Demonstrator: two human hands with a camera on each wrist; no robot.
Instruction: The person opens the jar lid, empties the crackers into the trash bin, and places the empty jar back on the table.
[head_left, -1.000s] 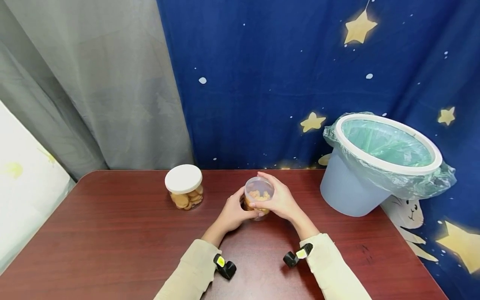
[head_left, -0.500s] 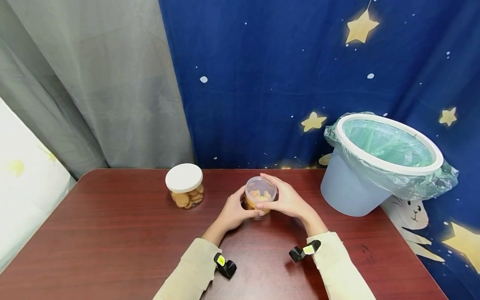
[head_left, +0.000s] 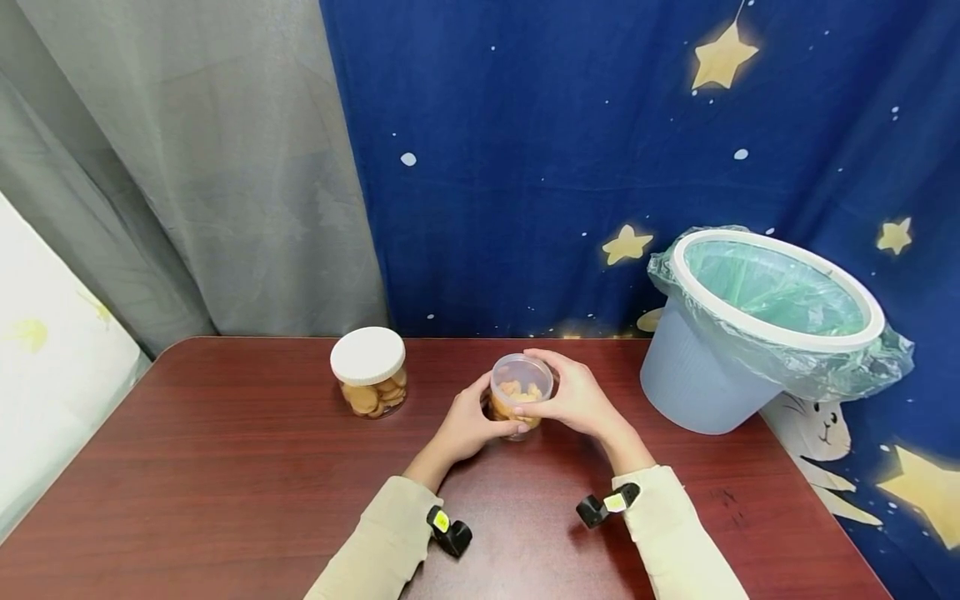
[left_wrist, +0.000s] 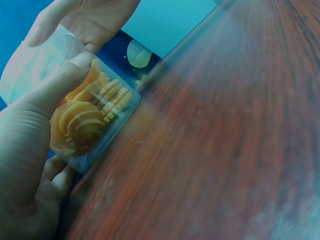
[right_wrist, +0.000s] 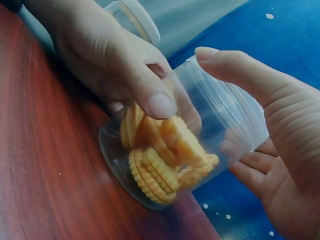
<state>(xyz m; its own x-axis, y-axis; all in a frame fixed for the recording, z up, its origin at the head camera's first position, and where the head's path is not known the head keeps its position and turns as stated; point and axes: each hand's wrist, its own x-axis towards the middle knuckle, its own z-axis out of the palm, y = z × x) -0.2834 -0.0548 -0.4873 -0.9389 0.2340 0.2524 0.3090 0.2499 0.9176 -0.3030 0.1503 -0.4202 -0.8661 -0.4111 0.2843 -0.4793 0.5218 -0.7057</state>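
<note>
Blue curtain [head_left: 510, 167] with yellow stars and grey curtain [head_left: 225, 167] hang behind our reddish-brown surface [head_left: 262, 483]. Near the middle of its far edge we have a clear jar [head_left: 516, 368] standing upright, with yellow cookies [right_wrist: 172, 145] in its lower part; we cannot tell whether a clear lid covers its top. Our left hand [head_left: 467, 427] holds the jar low on its side, the thumb lying along the wall. Our right hand [head_left: 568, 404] grips the same jar around its top, thumb on the near side and fingers on the far side. Toward the far left corner, well apart from our hands, we see another jar [head_left: 369, 375] with a white lid, holding round cookies. Near the far right corner stands a pale blue bin [head_left: 697, 375], lined with a green bag [head_left: 772, 287] folded out over its sides.
</note>
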